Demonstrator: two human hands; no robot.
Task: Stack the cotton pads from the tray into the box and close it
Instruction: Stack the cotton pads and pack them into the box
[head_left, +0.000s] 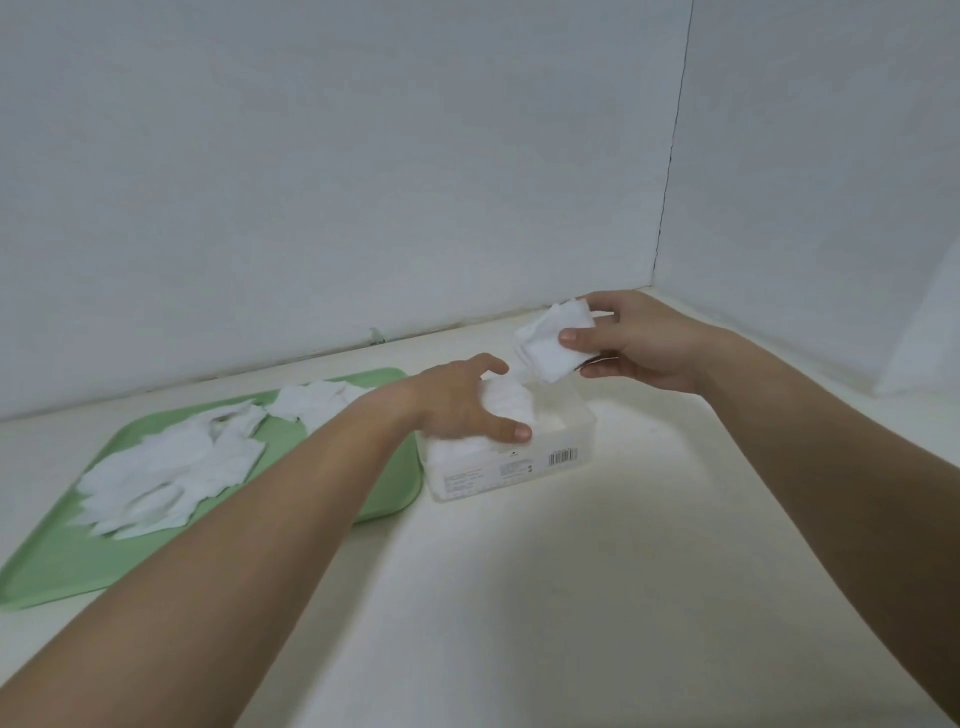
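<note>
A clear plastic box (563, 441) with a barcode label stands on the white table, just right of the green tray (62, 561). Several white cotton pads (156, 467) lie scattered on the tray. My left hand (462, 405) is over the box's left part, thumb and fingers curled round a small bunch of pads (506, 402) inside it. My right hand (639, 340) hovers above the box's far right corner and pinches a stack of pads (553, 340) between thumb and fingers. No lid is visible.
White walls stand close behind the table and on the right, meeting in a corner (655, 270). The tray's right edge almost touches the box. Bare white tabletop (571, 597) stretches in front of the box.
</note>
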